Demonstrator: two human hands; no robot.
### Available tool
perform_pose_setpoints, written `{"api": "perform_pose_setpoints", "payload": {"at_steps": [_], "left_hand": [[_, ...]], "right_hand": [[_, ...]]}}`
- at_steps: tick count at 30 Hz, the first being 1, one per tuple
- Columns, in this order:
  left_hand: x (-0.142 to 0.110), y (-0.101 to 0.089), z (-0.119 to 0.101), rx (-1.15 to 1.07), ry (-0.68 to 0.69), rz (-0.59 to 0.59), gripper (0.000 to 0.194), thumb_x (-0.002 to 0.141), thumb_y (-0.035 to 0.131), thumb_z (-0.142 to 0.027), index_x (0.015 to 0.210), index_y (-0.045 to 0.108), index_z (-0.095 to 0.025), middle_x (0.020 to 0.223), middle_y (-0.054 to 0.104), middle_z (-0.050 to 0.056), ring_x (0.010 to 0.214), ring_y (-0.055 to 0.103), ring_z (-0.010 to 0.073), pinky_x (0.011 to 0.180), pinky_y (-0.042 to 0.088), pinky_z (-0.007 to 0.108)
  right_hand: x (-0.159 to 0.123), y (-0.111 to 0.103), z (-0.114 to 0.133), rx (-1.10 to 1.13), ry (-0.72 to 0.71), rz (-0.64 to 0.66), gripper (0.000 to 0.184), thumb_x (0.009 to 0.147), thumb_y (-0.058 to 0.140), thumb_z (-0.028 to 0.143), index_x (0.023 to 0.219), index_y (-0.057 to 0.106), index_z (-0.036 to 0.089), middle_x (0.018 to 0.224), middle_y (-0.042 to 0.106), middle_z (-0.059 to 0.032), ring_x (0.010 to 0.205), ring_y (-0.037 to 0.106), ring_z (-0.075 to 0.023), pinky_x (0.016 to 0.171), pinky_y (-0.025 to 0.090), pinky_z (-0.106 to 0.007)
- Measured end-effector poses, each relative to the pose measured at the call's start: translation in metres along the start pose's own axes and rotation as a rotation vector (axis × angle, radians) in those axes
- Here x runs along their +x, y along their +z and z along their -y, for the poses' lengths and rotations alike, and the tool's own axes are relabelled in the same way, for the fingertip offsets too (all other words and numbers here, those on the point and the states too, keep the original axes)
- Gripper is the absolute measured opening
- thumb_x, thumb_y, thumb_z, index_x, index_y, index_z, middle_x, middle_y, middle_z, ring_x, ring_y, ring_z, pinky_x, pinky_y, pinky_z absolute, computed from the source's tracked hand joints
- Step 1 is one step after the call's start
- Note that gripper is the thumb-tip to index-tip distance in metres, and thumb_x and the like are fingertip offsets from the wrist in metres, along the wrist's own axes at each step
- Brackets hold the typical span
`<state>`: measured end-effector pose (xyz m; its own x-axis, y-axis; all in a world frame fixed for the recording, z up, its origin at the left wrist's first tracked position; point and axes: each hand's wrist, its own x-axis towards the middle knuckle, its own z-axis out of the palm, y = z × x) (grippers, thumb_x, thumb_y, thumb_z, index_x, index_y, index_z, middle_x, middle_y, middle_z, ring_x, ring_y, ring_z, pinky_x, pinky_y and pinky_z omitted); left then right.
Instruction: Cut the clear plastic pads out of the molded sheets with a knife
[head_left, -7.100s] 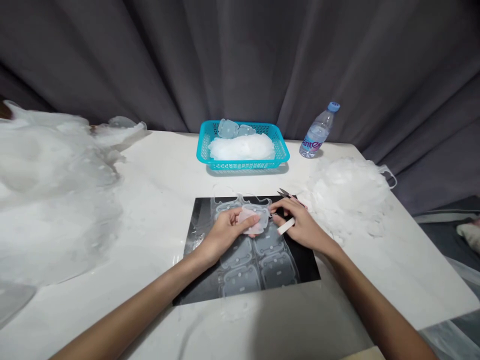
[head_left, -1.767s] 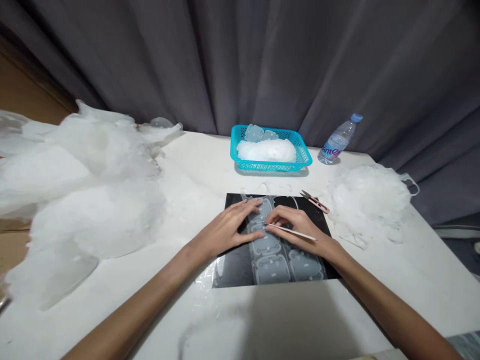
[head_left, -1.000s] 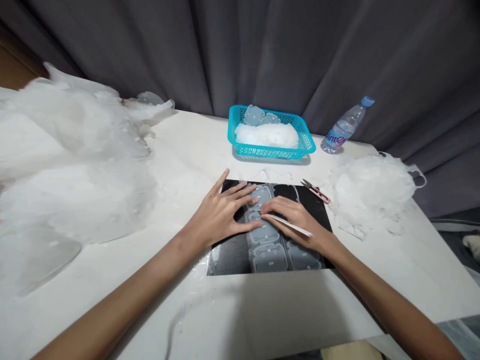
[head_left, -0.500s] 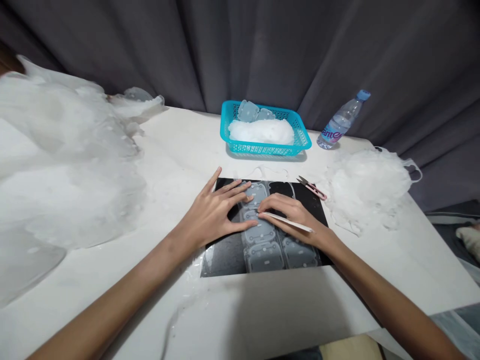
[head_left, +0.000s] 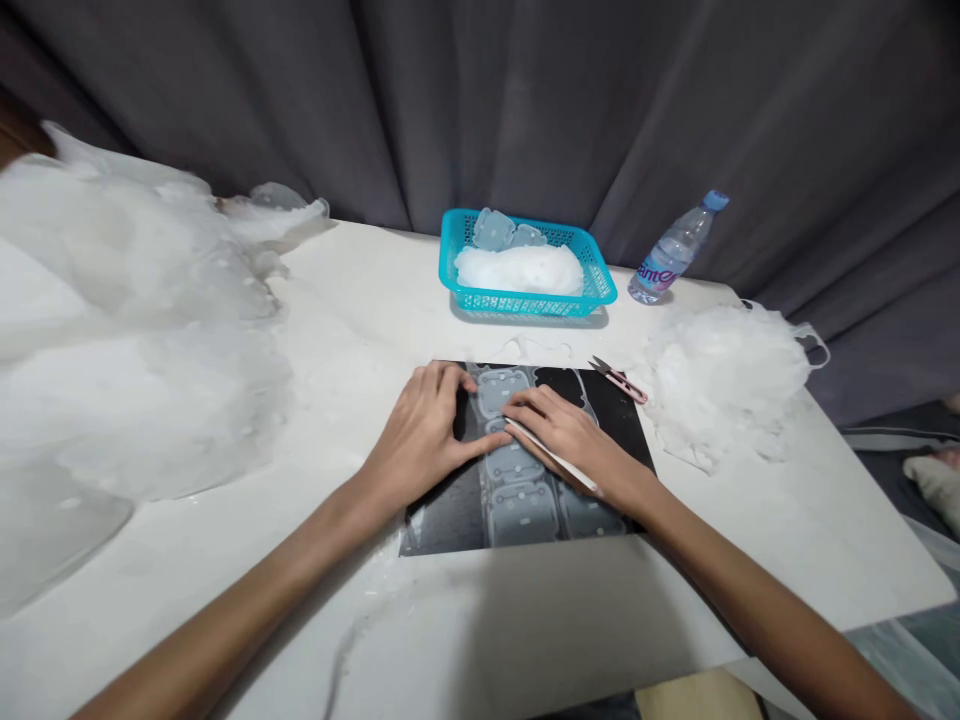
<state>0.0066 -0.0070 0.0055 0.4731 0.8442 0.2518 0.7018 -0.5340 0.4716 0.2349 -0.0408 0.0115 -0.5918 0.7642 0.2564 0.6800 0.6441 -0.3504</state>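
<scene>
A clear moulded plastic sheet [head_left: 523,515] with rounded rectangular panels lies over a black board [head_left: 442,515] on the white table. At its left edge my left hand [head_left: 424,430] rests with fingers bent and thumb stretched out across a panel, apart from the fingers. My right hand [head_left: 562,435] lies over the middle of the sheet, closed around a slim white stick-like tool [head_left: 559,460]. The tool's working tip is hidden by my fingers. Just beyond that hand, pink-handled thread snips [head_left: 619,381] lie on the board's far right corner.
At the back stands a turquoise basket [head_left: 532,303] of white pieces and clear panels. A water bottle [head_left: 673,255] stands to its right. Translucent plastic heaps flank the work: a large left pile [head_left: 142,330] and a smaller right pile [head_left: 727,365]. A dark curtain [head_left: 480,100] hangs behind.
Earlier my left hand held a separate clear panel; later it lay spread on the sheet. Now its fingers have drawn in. My right hand with the white tool has shifted slightly left and flattened.
</scene>
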Motion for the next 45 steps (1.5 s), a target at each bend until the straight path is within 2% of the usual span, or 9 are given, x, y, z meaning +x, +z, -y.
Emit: {"api": "perform_pose_setpoints", "payload": {"at_steps": [4,16,23,26,30,35,38,42,45], "left_hand": [[-0.008,0.005,-0.009,-0.107,-0.153,-0.053,0.052,0.088,0.061,-0.072,0.094,0.061,-0.02,0.095,0.066,0.007,0.092,0.054,0.0279,0.087,0.047,0.045],[-0.004,0.004,-0.021,-0.355,-0.284,0.07,0.027,0.085,0.069,-0.046,0.069,0.073,-0.025,0.082,0.078,0.002,0.082,0.06,0.0267,0.078,0.046,0.044],[-0.002,0.004,-0.02,-0.358,-0.337,0.153,0.023,0.085,0.067,-0.044,0.072,0.071,-0.025,0.076,0.073,0.003,0.078,0.061,0.0261,0.071,0.044,0.039],[-0.002,0.001,-0.018,-0.285,-0.301,0.154,0.026,0.088,0.064,-0.045,0.072,0.067,-0.025,0.069,0.065,0.002,0.073,0.059,0.0247,0.068,0.043,0.037],[-0.004,-0.006,-0.024,-0.287,-0.31,-0.008,0.033,0.09,0.066,-0.051,0.076,0.056,-0.023,0.074,0.064,0.0,0.072,0.057,0.0207,0.067,0.043,0.034],[0.003,-0.005,-0.032,-0.836,-0.44,0.183,0.051,0.099,0.047,-0.064,0.086,0.069,-0.021,0.079,0.075,0.004,0.072,0.068,0.0206,0.067,0.054,0.034],[0.009,0.0,-0.027,-1.072,-0.507,0.242,0.042,0.089,0.067,-0.06,0.096,0.075,-0.019,0.094,0.081,0.008,0.09,0.076,0.0263,0.083,0.061,0.041],[0.009,-0.001,-0.023,-1.172,-0.566,0.215,0.032,0.087,0.075,-0.048,0.103,0.078,-0.02,0.11,0.082,0.009,0.107,0.076,0.029,0.103,0.057,0.048],[0.008,-0.005,-0.024,-1.174,-0.532,0.22,0.028,0.092,0.071,-0.045,0.103,0.079,-0.021,0.114,0.081,0.009,0.113,0.074,0.0297,0.108,0.054,0.051]], "right_hand": [[-0.001,-0.001,-0.002,-0.021,-0.021,-0.039,0.026,0.109,0.041,0.024,0.127,0.059,0.018,0.119,0.065,-0.0151,0.113,0.063,-0.027,0.097,0.057,-0.046],[-0.001,0.0,0.005,0.153,-0.01,-0.047,0.021,0.108,0.041,0.021,0.119,0.059,0.021,0.112,0.066,-0.0117,0.107,0.063,-0.0252,0.091,0.057,-0.042],[0.007,-0.006,-0.033,0.217,0.41,-0.477,0.021,0.103,0.05,0.024,0.091,0.067,0.02,0.091,0.065,-0.0072,0.091,0.064,-0.0241,0.087,0.053,-0.041],[0.006,-0.018,-0.033,0.341,0.375,-0.428,0.019,0.102,0.055,0.026,0.096,0.072,0.021,0.094,0.067,-0.0059,0.094,0.065,-0.0224,0.089,0.052,-0.038],[0.005,-0.027,-0.011,0.484,0.327,-0.37,0.018,0.101,0.059,0.028,0.104,0.077,0.024,0.099,0.07,-0.0051,0.095,0.066,-0.0201,0.088,0.054,-0.035],[0.001,-0.023,0.011,0.706,0.302,-0.209,0.018,0.099,0.063,0.03,0.11,0.077,0.025,0.109,0.069,-0.0067,0.091,0.068,-0.0181,0.078,0.059,-0.032],[-0.005,-0.027,0.008,0.857,0.301,-0.151,0.029,0.096,0.068,0.031,0.125,0.068,0.027,0.127,0.061,-0.0076,0.082,0.068,-0.0145,0.069,0.06,-0.03],[-0.011,-0.036,-0.014,0.608,0.31,-0.332,0.016,0.102,0.059,0.034,0.106,0.07,0.024,0.113,0.064,-0.0068,0.095,0.065,-0.0205,0.087,0.057,-0.04],[-0.013,-0.03,-0.025,0.317,0.232,-0.345,0.034,0.109,0.042,0.031,0.09,0.069,0.023,0.109,0.065,-0.0084,0.115,0.054,-0.0264,0.106,0.044,-0.049]]}}
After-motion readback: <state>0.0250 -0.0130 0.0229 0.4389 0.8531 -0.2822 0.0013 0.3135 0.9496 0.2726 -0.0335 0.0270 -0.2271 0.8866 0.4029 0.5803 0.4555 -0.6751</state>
